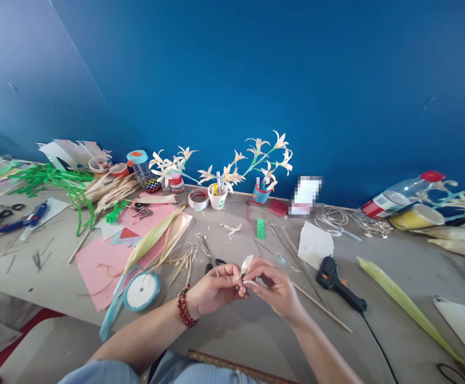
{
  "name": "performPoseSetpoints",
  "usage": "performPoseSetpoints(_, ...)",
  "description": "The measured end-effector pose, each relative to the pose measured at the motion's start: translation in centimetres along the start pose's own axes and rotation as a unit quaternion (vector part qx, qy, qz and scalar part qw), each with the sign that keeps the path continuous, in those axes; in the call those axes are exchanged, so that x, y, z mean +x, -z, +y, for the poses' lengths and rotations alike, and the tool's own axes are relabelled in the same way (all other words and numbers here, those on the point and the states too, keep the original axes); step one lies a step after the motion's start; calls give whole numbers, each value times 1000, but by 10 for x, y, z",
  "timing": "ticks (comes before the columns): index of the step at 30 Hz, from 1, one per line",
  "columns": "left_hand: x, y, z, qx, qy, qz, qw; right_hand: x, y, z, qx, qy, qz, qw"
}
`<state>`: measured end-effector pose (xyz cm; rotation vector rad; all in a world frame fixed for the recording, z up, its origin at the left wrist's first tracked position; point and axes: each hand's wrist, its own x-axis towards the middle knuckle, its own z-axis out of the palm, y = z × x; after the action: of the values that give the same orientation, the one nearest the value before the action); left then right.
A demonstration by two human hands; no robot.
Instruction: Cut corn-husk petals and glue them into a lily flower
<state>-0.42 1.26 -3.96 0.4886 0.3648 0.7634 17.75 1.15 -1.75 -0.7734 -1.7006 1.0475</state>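
Near the table's front edge my two hands meet around a small flower made of pale husk petals (247, 263). My left hand (218, 288), with a red bead bracelet (184, 306) at the wrist, pinches the flower's base between thumb and fingers. From the other side my right hand (274, 285) closes its thumb and fingertips at another pale petal. What lies between the fingertips is partly hidden. Behind my left hand are scissors (215, 263), partly covered. A thin wooden stick (322, 308) lies beyond my right hand.
A black glue gun (338, 282) lies right, its cord running forward. On the left are a ribbon spool (142, 290), pink paper (96, 266), a corn husk (152, 240) and green pipe cleaners (52, 178). Cups with husk flowers (217, 196) stand along the blue wall; a bottle (400, 194) is far right.
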Motion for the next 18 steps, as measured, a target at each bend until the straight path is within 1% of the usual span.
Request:
performPoseSetpoints(3,-1,-6,1,22,-44,20,999,-3,-1,0,-27,0,46,999)
performPoseSetpoints(6,-1,-11,1,78,-113,51,989,-5,-2,-3,-42,0,111,993)
performPoseSetpoints(8,-2,-13,1,111,-137,67,982,-4,-4,-5,-41,-5,137,990)
performPoseSetpoints(11,-2,-12,0,124,-141,76,979,-2,-8,-4,-38,-8,149,988)
performPoseSetpoints(18,-3,-10,-1,112,-123,71,984,-2,-12,1,-58,-2,144,988)
